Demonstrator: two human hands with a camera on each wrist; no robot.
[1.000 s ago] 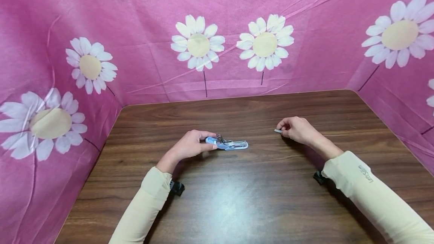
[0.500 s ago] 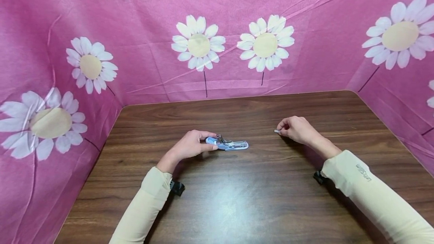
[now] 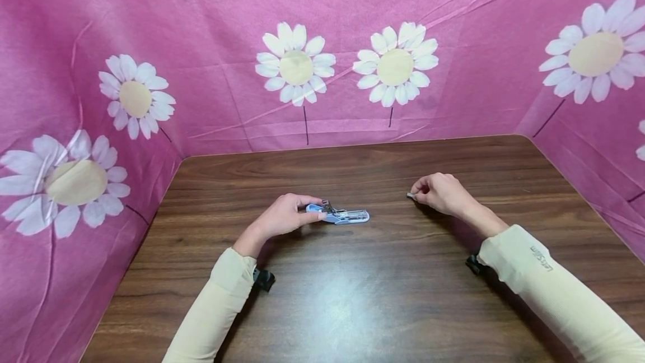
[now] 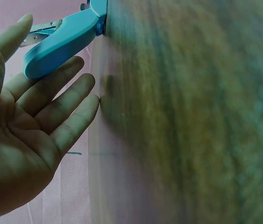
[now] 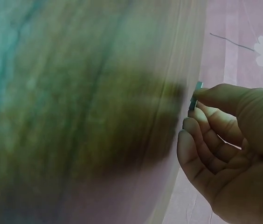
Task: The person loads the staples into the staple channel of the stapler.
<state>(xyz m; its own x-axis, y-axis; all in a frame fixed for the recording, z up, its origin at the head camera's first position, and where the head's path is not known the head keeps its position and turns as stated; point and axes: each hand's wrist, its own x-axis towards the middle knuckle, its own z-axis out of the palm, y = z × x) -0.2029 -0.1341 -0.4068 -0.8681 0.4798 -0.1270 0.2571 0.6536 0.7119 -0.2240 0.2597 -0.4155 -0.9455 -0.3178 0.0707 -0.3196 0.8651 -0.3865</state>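
Observation:
A light blue stapler point(image 3: 353, 217) lies opened out on the wooden table, its metal staple channel facing up and its hinged metal part standing at an angle. My left hand point(image 3: 283, 216) holds the stapler's left end between thumb and fingers. From the left wrist, the blue end point(image 4: 64, 42) sits between the thumb and the first fingers, while the other fingers spread loosely below. Off to the right, my right hand point(image 3: 441, 192) pinches a short grey strip of staples point(image 3: 410, 195) by thumb and fingertips. That strip point(image 5: 196, 95) stands on edge in the right wrist view, partly covered by the thumb.
The brown wood-grain table point(image 3: 322, 273) spreads beneath both hands. Around its back and sides hangs a pink cloth point(image 3: 216, 71) printed with white daisies. Black wrist cameras point(image 3: 264, 280) sit under both forearms.
In my right fingertips the staple strip has turned, and less of it shows than a second ago. The left thumb has shifted slightly along the stapler, which stays in place.

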